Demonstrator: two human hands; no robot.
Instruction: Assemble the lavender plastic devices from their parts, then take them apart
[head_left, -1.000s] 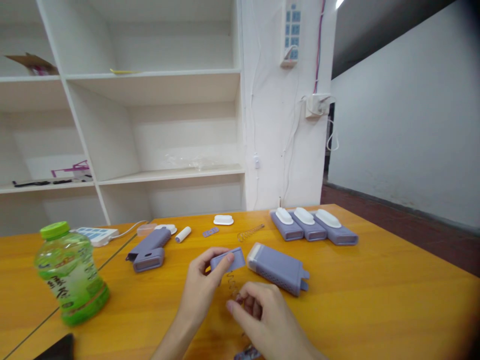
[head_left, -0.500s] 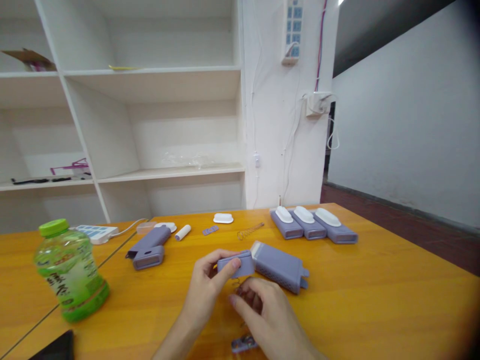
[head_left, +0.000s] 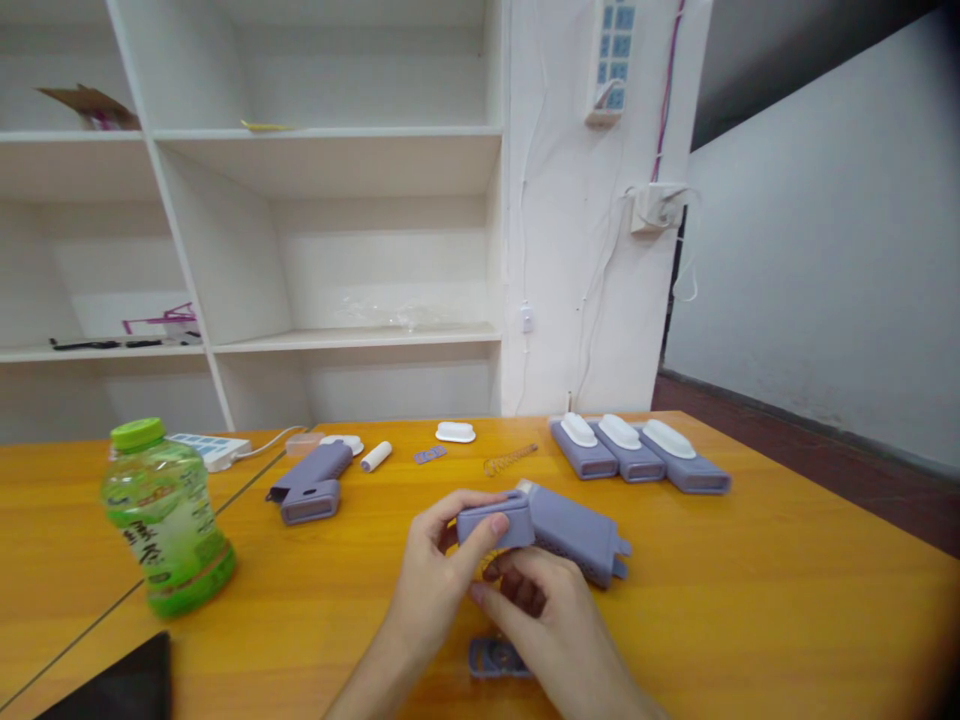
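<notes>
My left hand (head_left: 439, 580) pinches a small purple plastic casing piece (head_left: 495, 523) between thumb and fingers, just above the orange table (head_left: 750, 600). My right hand (head_left: 547, 625) curls right beneath that piece, fingers closed under it; earlier it held a thin wire spring, which is now hidden by the fingers. A larger purple perforated casing (head_left: 577, 533) lies on the table touching the held piece on its right. A small purple part (head_left: 491, 657) lies under my right wrist.
A green drink bottle (head_left: 166, 520) stands at left. Two purple casings (head_left: 311, 485), a white roller (head_left: 375, 456), a white cap (head_left: 456, 432) and a loose spring (head_left: 510, 460) lie further back. Three assembled purple units (head_left: 637, 452) line up at right. White shelves stand behind.
My left hand carried the small purple piece right, up against the large casing. My right hand rose under it and the spring went out of sight. The view shifted slightly.
</notes>
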